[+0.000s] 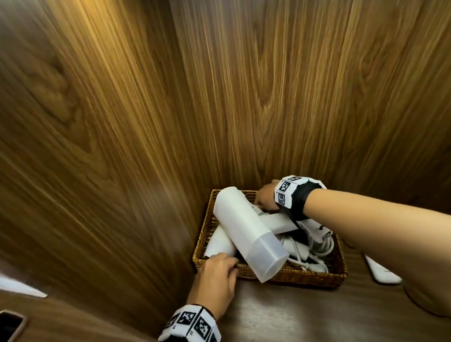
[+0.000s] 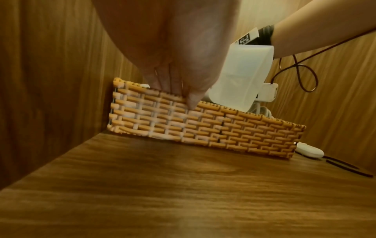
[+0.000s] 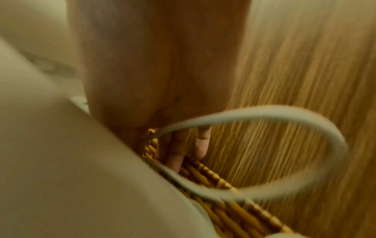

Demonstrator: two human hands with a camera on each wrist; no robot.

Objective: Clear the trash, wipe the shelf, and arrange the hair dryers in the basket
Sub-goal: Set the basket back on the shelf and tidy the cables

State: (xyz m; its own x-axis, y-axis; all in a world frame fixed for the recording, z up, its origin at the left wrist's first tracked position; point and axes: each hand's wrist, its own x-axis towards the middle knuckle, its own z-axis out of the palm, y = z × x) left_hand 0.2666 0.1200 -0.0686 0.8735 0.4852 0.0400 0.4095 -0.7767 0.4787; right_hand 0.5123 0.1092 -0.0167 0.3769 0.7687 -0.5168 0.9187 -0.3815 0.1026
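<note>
Gripping the near rim of the basket (image 1: pixel 299 278), the left hand (image 1: pixel 216 279) has its fingers curled over the woven edge at the near left corner, thumb pressed against the outer wall (seen plainly from the left wrist view). The basket sits on the wooden shelf (image 1: pixel 320 321), tucked into the corner where the side panel and the back panel meet. Nearest the viewer on the left lies a dark phone (image 1: pixel 6 333), outside the shelf opening. To the right of the basket a small white object (image 1: pixel 381 271) rests on the shelf, with thin dark cords beside it.

Inside the basket lie white hair dryers. The largest hair dryer (image 1: pixel 245 230) rests tilted on top of the others, its translucent nozzle end overhanging the near rim. Coiled white cable (image 1: pixel 322 245) fills the right part of the basket.

Farther back, the right hand (image 1: pixel 267 197) reaches to the far rim of the basket. The right wrist view shows its fingers (image 3: pixel 177 149) curled over that woven edge, with a loop of cable close by.
</note>
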